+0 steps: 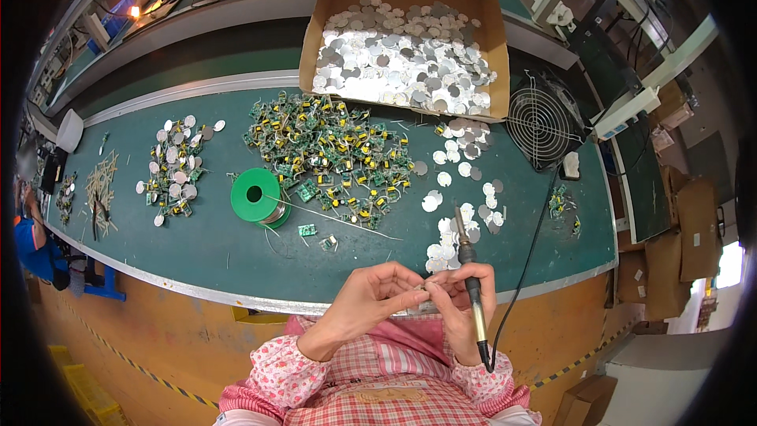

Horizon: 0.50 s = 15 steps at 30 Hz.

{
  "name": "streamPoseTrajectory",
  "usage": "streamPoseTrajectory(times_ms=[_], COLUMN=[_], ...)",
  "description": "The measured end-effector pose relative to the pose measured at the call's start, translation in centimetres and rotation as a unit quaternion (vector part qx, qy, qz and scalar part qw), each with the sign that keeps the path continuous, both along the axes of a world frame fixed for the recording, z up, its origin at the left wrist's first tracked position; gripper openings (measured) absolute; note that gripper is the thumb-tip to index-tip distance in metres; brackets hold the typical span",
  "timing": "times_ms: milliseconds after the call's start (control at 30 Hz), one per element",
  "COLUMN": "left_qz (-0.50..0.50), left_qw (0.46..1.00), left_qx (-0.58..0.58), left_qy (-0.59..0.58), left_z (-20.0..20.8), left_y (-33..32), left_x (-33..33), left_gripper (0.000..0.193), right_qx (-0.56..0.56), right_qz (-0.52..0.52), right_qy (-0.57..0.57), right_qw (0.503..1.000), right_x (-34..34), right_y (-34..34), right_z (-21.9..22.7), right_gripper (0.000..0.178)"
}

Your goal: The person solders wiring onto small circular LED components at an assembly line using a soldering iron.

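Note:
At the near edge of the bench my left hand (372, 300) and my right hand (461, 304) meet at the fingertips. Both pinch at a small part between them, too hidden to make out. Across my right hand lies a soldering iron (475, 300), its tip pointing up and away over the bench. A green spool of solder wire (256, 196) stands left of my hands, with a strand trailing right. Two small circuit boards (307, 230) lie near it. Just beyond my right hand are loose silver discs (440, 252).
A heap of small circuit boards with yellow parts (331, 154) covers mid-bench. Behind it a cardboard box (315, 55) holds many silver discs. A round-grilled fan (546, 122) stands right, near the iron's black cord (527, 268). Boards with discs (175, 162) lie left. Another person (39, 244) is far left.

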<state>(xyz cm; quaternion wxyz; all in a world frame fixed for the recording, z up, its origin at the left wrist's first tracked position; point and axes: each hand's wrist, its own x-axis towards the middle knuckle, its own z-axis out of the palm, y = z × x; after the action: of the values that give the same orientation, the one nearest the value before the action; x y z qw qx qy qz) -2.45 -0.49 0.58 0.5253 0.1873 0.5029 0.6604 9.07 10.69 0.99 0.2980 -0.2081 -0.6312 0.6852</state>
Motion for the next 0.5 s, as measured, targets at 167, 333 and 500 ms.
streamPoseTrajectory(times_ms=[167,333,500], left_qz=[0.052,0.083,0.069], left_qw=[0.996,0.995,0.996], left_qx=[-0.015,-0.012,-0.024], left_qy=[-0.070,-0.054,-0.040], left_z=[0.5,-0.5,0.1], left_y=[0.1,-0.9,-0.7], left_x=[-0.1,-0.3,-0.6], left_gripper=[0.022,0.020,0.020], right_qx=[0.110,0.422,0.510], right_qz=[-0.110,-0.128,-0.063], right_qy=[0.002,-0.123,-0.187], right_qw=[0.988,0.889,0.837], right_x=[-1.3,-5.5,-7.0], right_y=[1.2,5.7,6.9], right_z=[-0.8,-1.5,-2.2], right_gripper=[0.028,0.025,0.031])
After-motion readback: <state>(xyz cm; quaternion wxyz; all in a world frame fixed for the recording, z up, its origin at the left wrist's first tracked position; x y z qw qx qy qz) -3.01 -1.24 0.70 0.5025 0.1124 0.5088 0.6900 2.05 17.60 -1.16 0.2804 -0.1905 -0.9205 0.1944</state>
